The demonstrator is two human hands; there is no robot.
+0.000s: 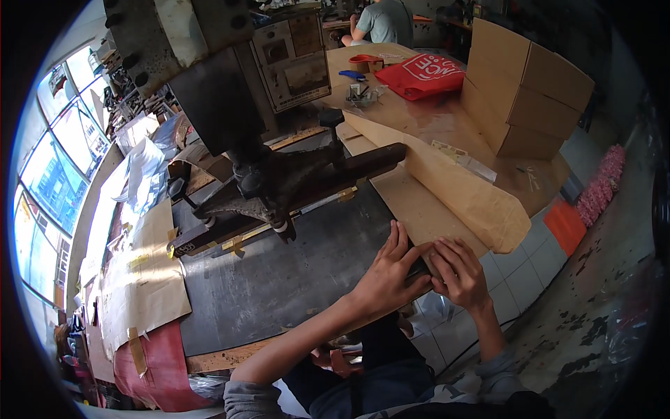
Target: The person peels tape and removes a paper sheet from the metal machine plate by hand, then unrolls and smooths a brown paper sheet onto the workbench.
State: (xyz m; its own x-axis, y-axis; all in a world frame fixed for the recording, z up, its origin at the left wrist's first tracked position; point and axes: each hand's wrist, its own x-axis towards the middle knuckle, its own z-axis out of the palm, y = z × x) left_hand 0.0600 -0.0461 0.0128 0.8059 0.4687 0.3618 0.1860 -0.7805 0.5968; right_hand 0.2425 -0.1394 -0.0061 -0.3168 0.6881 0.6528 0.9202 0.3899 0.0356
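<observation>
My left hand (396,271) is at the right front corner of the dark metal plate (279,286), fingers bent and thumb reaching toward the other hand. Close beside it, my right hand (457,274) is closed, its fingertips nearly meeting the left hand's. Between the two hands a small dark patch shows; my fingers cover most of it, so its kind is hidden. A brown cardboard sheet (419,206) lies just beyond my fingers. Over the plate stands a heavy press head (258,178) with a long dark bar (363,164) across it.
A long roll of brown paper (467,185) lies behind the cardboard. Farther back are a cardboard box (523,91), a red bag (422,75), a roll of tape (363,63) and a blue cutter (352,75). Another person (384,22) sits at the back. Paper sheets (143,286) cover the left side.
</observation>
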